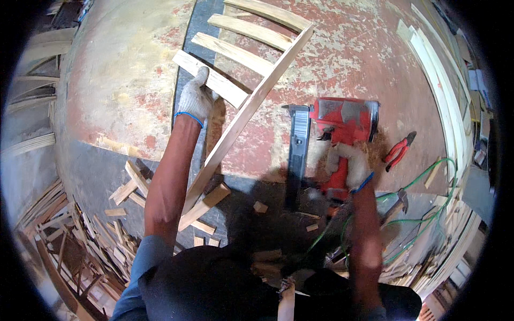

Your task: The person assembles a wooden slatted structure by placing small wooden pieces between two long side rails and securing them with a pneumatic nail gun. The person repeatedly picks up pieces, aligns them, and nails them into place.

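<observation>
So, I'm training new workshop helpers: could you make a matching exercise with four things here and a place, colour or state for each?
Column one:
1. nail gun
2. pliers
3. gripped wooden slat
4. hammer

Column two:
A. held by the left hand
B. lying below the pliers in the picture
C. held by the right hand
D. lying loose, with red handles

Pairs: 1-C, 2-D, 3-A, 4-B

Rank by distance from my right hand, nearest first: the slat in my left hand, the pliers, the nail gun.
1. Red nail gun, gripped in the right hand.
2. Red-handled pliers, lying to that hand's right.
3. Wooden slat, off to the left, held in the left hand.
</observation>
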A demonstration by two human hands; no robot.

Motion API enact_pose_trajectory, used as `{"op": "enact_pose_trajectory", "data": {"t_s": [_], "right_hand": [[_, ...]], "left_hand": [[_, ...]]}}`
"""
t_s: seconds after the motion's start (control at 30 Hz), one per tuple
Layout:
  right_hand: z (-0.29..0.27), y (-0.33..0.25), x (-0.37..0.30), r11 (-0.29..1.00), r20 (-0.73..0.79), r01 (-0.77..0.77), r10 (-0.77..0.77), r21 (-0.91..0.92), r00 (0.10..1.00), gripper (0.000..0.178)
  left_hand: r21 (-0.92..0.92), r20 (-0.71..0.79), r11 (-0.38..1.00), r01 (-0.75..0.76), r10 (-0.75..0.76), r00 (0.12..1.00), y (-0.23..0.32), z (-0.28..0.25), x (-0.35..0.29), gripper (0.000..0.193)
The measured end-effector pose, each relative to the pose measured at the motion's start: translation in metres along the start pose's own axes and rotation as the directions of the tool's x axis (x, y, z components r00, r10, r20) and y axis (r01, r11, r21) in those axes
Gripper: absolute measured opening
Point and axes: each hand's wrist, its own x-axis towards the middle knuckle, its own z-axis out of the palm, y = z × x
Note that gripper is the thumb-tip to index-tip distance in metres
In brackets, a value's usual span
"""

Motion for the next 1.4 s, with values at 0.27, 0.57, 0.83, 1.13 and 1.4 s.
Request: {"op": "enact_pose_trajectory", "data": {"t_s": [0.27, 0.57, 0.83, 1.13, 1.4], "right_hand": [[0.092, 0.045, -0.022, 0.791, -0.075, 0.057, -0.015, 0.610, 0.997, 0.034], [0.113, 0.063, -0.019, 0.802, 0.069, 0.012, -0.066, 0.598, 0.995, 0.035], [0.116, 0.072, -0.015, 0.740, 0.109, 0.024, -0.131, 0.672, 0.985, 0.033], [0.117, 0.073, -0.011, 0.711, 0.074, 0.036, -0.124, 0.702, 0.990, 0.034], [0.119, 0.075, -0.005, 0.710, 0.095, 0.051, -0.165, 0.703, 0.982, 0.037]], "left_hand": [[-0.008, 0.104, 1.000, 0.012, -0.011, 0.994, -0.012, -0.011, 0.013, 0.024], [-0.070, 0.103, 0.996, 0.051, -0.044, 0.994, -0.018, -0.017, 0.026, 0.026], [-0.049, 0.061, 0.998, 0.025, -0.022, 0.998, -0.019, -0.004, 0.025, 0.026], [0.054, 0.055, 0.998, -0.023, 0.020, 0.998, -0.016, 0.002, 0.022, 0.026], [-0.003, 0.032, 0.999, -0.049, 0.049, 0.998, -0.022, -0.006, 0.020, 0.028]]}}
